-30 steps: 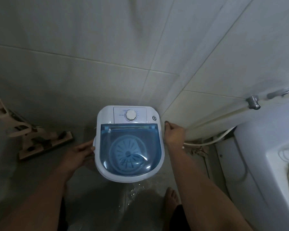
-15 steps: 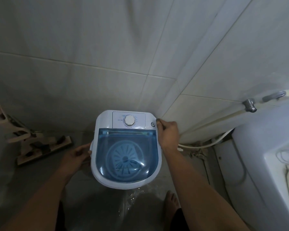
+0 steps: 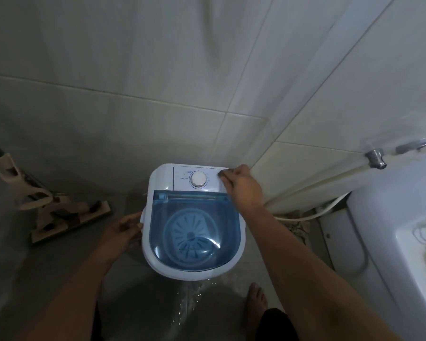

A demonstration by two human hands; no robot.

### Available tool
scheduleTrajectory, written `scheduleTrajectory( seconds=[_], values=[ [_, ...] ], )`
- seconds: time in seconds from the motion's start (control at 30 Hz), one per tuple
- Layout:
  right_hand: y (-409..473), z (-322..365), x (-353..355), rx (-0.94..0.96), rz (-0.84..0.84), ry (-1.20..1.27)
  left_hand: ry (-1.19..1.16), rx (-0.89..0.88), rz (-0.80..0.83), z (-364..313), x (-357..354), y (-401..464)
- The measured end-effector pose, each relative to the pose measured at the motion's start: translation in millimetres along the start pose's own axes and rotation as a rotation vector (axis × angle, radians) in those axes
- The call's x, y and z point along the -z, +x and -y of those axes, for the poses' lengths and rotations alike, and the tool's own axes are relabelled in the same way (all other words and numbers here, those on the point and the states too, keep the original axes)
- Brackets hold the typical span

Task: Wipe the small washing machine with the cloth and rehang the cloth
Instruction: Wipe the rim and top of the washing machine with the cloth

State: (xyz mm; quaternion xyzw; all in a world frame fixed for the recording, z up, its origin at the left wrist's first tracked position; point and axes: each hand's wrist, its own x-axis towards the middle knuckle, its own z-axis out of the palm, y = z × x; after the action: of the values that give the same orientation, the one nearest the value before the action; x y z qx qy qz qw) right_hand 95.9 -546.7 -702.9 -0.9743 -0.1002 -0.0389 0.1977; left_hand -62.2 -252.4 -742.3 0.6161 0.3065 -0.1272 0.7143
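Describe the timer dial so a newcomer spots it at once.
Find the small washing machine standing on the floor in the tiled corner. Above its blue see-through lid lies a white control panel; the dial is the round white knob there, just left of the right hand.

The washing machine (image 3: pixel 155 193) has a glossy white plastic body and a clear blue plastic lid (image 3: pixel 194 222). The wall tiles (image 3: pixel 133 70) look smooth, the wet floor (image 3: pixel 158 303) shines, and the tap (image 3: pixel 376 157) is shiny metal.
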Motion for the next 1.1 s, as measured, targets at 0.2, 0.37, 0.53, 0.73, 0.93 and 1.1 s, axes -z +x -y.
scheduleTrajectory(
  seconds=[0.2, 0.37, 0.53, 0.73, 0.93, 1.1],
  values=[
    [-3.8, 19.5, -0.7, 0.037, -0.071, -0.016, -0.012, 0.015, 0.008, -0.4, -0.3, 1.3],
    [-27.1, 3.5, -9.3, -0.099, -0.141, -0.018, -0.007, 0.022, -0.005, 0.7, -1.0, 0.5],
    [-35.4, -1.6, -8.6, 0.335, 0.03, -0.125, -0.009, 0.036, -0.001, 0.5, -0.1, 2.7],
    [-34.8, 5.1, -7.8, 0.439, 0.053, -0.137, -0.005, 0.042, 0.007, 2.0, 1.6, 4.6],
    [-9.5, 0.3, 8.8, -0.089, -0.084, 0.025, 0.008, 0.056, 0.008, 4.8, 4.0, 6.9],
    [-35.7, 26.1, -11.8, 0.424, 0.183, -0.017, -0.004, 0.053, 0.005, 4.1, 1.7, 5.8]
  ],
)
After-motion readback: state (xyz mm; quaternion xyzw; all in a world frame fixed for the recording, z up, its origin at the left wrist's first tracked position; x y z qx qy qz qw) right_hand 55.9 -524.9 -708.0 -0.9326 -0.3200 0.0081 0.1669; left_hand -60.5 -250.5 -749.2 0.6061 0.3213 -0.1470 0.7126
